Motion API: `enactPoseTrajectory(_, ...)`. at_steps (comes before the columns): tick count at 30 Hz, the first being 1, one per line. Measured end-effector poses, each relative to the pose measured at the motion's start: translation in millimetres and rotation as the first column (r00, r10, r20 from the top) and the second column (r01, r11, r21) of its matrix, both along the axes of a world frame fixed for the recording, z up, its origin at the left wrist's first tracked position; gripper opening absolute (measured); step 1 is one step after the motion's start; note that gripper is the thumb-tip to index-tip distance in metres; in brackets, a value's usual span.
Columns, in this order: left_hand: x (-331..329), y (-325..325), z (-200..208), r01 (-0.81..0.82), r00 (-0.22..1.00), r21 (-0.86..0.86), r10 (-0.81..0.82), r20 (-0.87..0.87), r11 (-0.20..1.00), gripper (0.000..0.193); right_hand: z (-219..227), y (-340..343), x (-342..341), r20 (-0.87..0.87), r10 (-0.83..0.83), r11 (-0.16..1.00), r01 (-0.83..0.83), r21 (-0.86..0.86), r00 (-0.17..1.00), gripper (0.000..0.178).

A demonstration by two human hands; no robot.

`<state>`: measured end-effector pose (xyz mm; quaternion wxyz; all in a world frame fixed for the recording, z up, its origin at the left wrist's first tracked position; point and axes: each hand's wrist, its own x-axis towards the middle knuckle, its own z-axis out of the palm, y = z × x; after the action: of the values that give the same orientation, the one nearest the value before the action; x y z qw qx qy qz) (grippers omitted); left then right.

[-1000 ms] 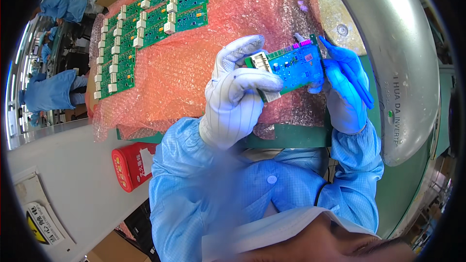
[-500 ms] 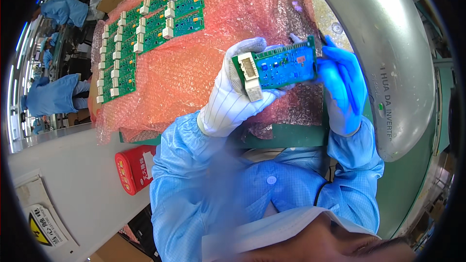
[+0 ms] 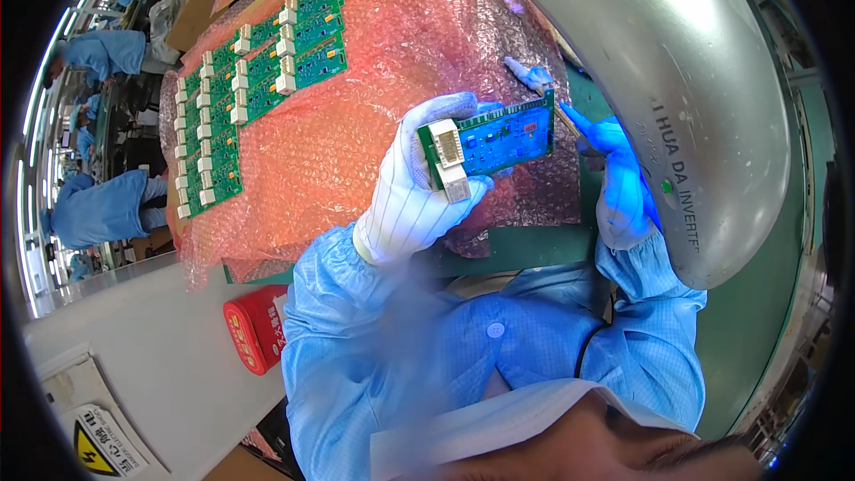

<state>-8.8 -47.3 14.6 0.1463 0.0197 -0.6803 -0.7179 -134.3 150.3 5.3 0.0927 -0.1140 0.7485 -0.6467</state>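
Note:
My left hand [image 3: 419, 183], in a white striped glove, grips a green circuit board [image 3: 508, 138] by its end with the white connectors [image 3: 448, 144]. The board is held up and tilted, and blue light falls on its face. At the board's other end, my gloved right hand [image 3: 619, 165] is closed around a thin tan stick-like tool [image 3: 567, 121]. Its tip is close to the board's edge; whether they touch I cannot tell. A small crumpled whitish-blue piece [image 3: 529, 74] lies just beyond the board.
Pink bubble wrap [image 3: 356, 134] covers the table, with rows of similar circuit boards [image 3: 307, 44] on its left. A large silver lamp housing [image 3: 712, 98] overhangs the right side. A red box [image 3: 256, 328] stands at lower left. Co-workers in blue [image 3: 102, 205] are at far left.
Both hands and the board have shifted slightly left. My right hand has turned and drawn back a little from the board's end, so the tan tool now shows. The whole view has shifted.

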Motion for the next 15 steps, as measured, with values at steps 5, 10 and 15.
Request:
enactPoseTrajectory(5, 0, 0, 0, 0.006, 1.000, 0.007, -0.006, -0.002, 1.000, 0.076, 4, -2, 0, 0.178, -0.035, 0.999, 0.040, -0.021, 0.983, 0.017)
enactPoseTrajectory(10, 0, -1, 3, 0.008, 1.000, -0.019, -0.008, -0.008, 1.000, 0.076, -2, -2, 2, 0.081, -0.035, 0.997, 0.041, -0.069, 0.996, 0.017)
enactPoseTrajectory(15, 1, -1, -2, -0.001, 1.000, -0.001, 0.001, 0.003, 1.000, 0.076, -12, 1, -5, 0.139, -0.041, 0.999, 0.042, -0.001, 0.989, 0.017)
